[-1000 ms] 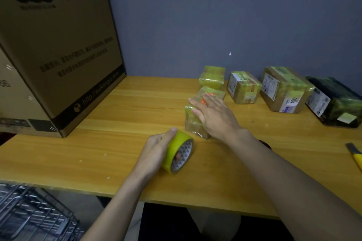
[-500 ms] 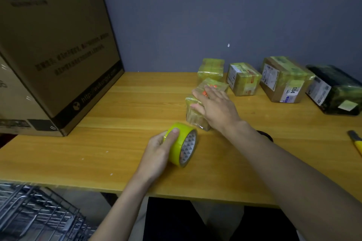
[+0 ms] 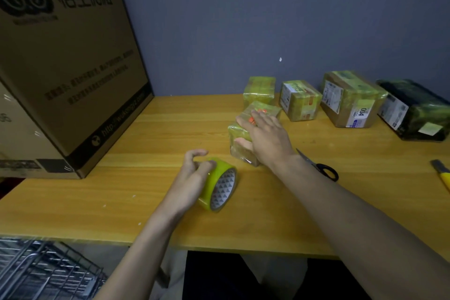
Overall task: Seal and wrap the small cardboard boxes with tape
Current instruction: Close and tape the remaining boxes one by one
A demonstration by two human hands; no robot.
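Observation:
A small box wrapped in yellowish tape (image 3: pixel 239 151) lies at the middle of the wooden table (image 3: pixel 117 192). My right hand (image 3: pixel 266 137) rests on top of it with straight fingers, thumb against its near side. A roll of yellow-green tape (image 3: pixel 220 186) stands on its edge just in front and to the left of the box. My left hand (image 3: pixel 191 178) grips the roll from the left, fingers curled over its top. Three more taped boxes, small (image 3: pixel 259 90), medium (image 3: pixel 299 102) and larger (image 3: pixel 350 100), stand in a row near the wall.
A big cardboard carton (image 3: pixel 68 68) fills the table's left end. A black wrapped parcel (image 3: pixel 414 109) sits at the far right. Black-handled scissors (image 3: pixel 323 168) lie behind my right forearm, and a yellow utility knife (image 3: pixel 442 174) is at the right edge. A wire basket (image 3: pixel 43 270) stands below left.
My left hand has shifted its fingers up over the top of the roll, which stays about where it was. My right hand keeps resting on the box. The scissors have come into sight.

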